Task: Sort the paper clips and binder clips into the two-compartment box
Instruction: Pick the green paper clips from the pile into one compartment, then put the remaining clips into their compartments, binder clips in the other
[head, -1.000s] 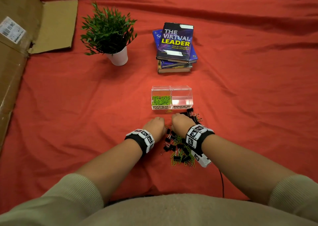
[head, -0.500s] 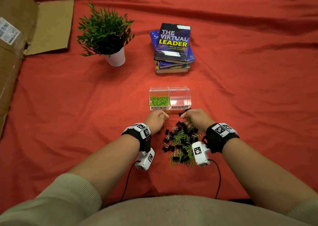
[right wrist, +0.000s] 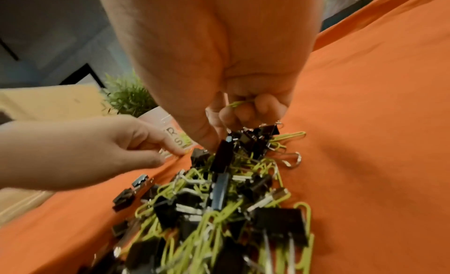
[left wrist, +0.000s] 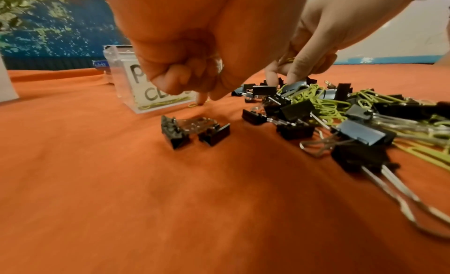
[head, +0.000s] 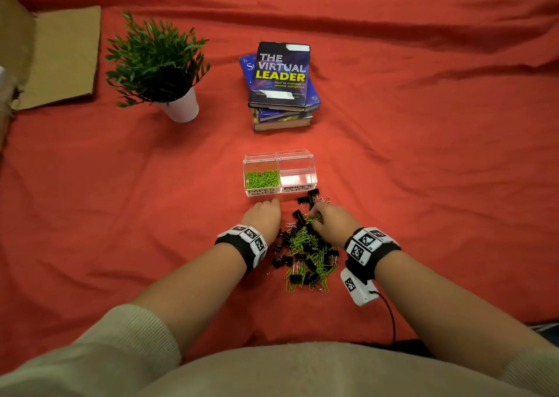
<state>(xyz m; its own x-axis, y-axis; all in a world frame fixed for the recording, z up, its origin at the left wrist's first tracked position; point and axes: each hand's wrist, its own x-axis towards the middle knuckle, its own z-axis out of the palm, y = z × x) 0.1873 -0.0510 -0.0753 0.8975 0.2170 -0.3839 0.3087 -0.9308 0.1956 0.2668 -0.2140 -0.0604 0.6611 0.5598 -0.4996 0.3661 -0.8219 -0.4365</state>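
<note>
The clear two-compartment box (head: pixel 311 162) stands on the red cloth; its left part holds green paper clips (head: pixel 261 179), and its right part, labelled for binder clips, is bare. Just in front lies a mixed pile (head: pixel 305 253) of black binder clips (left wrist: pixel 294 109) and green paper clips (right wrist: pixel 212 216). My left hand (head: pixel 273 203) has curled fingers, and thumb and forefinger pinch a green paper clip (left wrist: pixel 194 105) lying on the cloth by the box front. My right hand (right wrist: pixel 219 141) digs into the pile's far end with green paper clips (right wrist: pixel 237 103) held in its curled fingers.
A stack of books (head: pixel 281 85) lies behind the box, and a potted plant (head: pixel 157 64) stands to the back left. Cardboard (head: pixel 60 58) lies at the far left. Two binder clips (left wrist: pixel 194 130) sit apart on the pile's left side.
The hands, close together a second ago, have parted. My right hand has come back down into the pile's far end. My left hand stays low at the box front.
</note>
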